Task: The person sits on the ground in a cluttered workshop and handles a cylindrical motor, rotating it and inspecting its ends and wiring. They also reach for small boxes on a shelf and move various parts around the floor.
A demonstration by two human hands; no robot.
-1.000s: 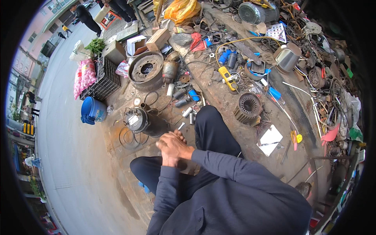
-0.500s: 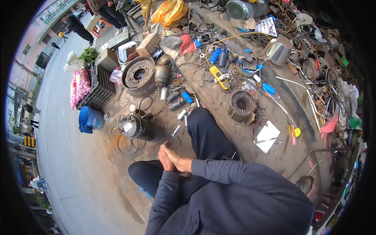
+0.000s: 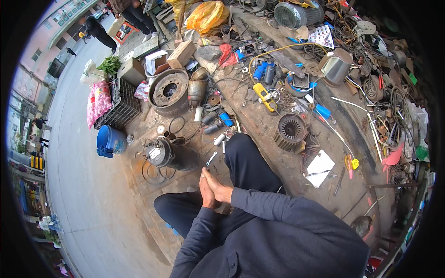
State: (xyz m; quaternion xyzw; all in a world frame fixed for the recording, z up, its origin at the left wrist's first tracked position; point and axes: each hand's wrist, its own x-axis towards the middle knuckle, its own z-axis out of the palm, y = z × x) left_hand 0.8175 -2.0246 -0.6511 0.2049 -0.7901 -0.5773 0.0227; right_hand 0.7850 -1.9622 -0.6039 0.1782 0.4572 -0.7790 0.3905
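Note:
My left hand [image 3: 206,192] and my right hand [image 3: 220,189] are pressed palm to palm in front of my bent legs. Their fingers lie flat and extended, and no object shows between them, though the palms hide each other. Just past the fingertips a small open-end wrench [image 3: 211,158] lies on the ground. Beyond my left hand a dark cylindrical motor or pump [image 3: 172,155] lies on its side, with a black cable loop [image 3: 150,173] next to it. White cylinders [image 3: 219,139] rest near my knee.
A finned metal rotor housing [image 3: 290,132], a yellow clamp meter [image 3: 264,97] and a white paper sheet [image 3: 320,169] lie to the right. Farther off are a rusty wheel rim [image 3: 168,92], a kettle [image 3: 336,68] and a scrap heap. A blue bucket [image 3: 110,140] stands left.
My palms have slid against each other; the fingers, crossed at an angle before, now line up more closely. The whole view has shifted slightly, and the things on the ground stay put.

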